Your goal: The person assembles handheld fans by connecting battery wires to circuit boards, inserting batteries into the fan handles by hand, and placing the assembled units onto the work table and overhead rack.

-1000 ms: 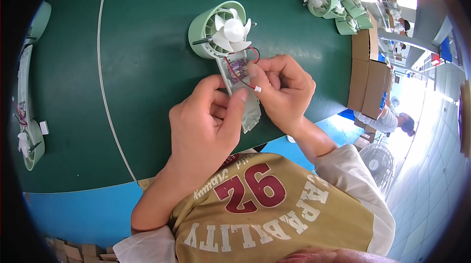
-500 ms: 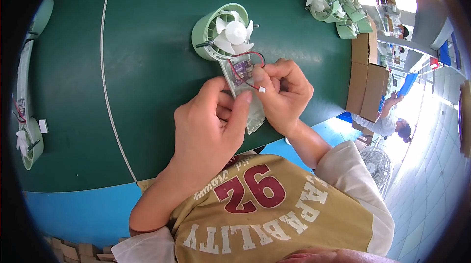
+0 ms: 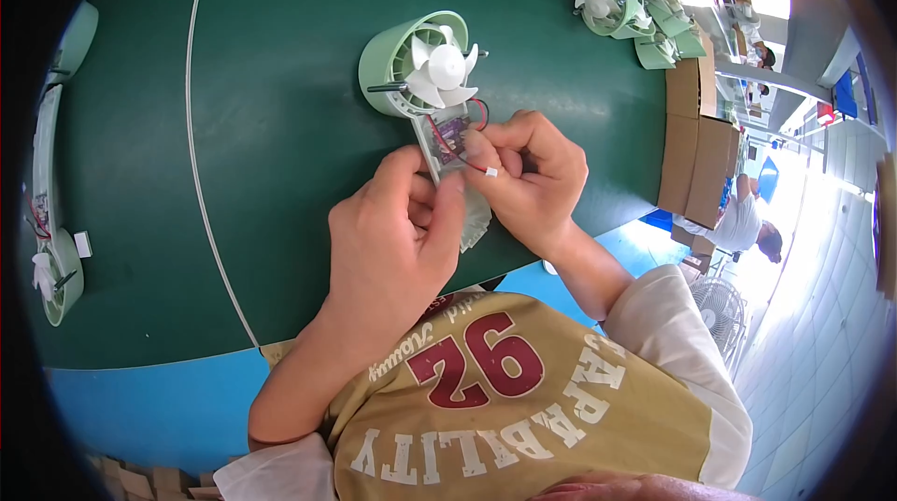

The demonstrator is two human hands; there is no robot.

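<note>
A handheld fan [image 3: 400,71] with a light-green round housing and white blades lies on the green table, its handle pointing toward me. The handle is an uncovered shell with a purple circuit board [image 3: 447,135] inside. My left hand [image 3: 388,230] grips the handle's left side between thumb and fingers. At the board's right edge, my right hand [image 3: 533,174] is closed in a pinch where a red-and-black wire [image 3: 483,108] loops from the fan head into the fingertips. The pinched end is hidden. A white connector [image 3: 491,171] hangs loose on another wire end beside my right thumb.
Several similar green fans [image 3: 617,10] are piled at the far right, near a cardboard box [image 3: 691,160]. Another open fan [image 3: 58,267] lies at the left edge beside a small white block [image 3: 83,244]. A pale strip [image 3: 192,127] crosses the table. Another person [image 3: 743,221] is at the right.
Both my hands and the fan's handle have shifted slightly left. My right fingertips sit closer over the board, and the wire loop stands smaller. The person at the right has moved their arm.
</note>
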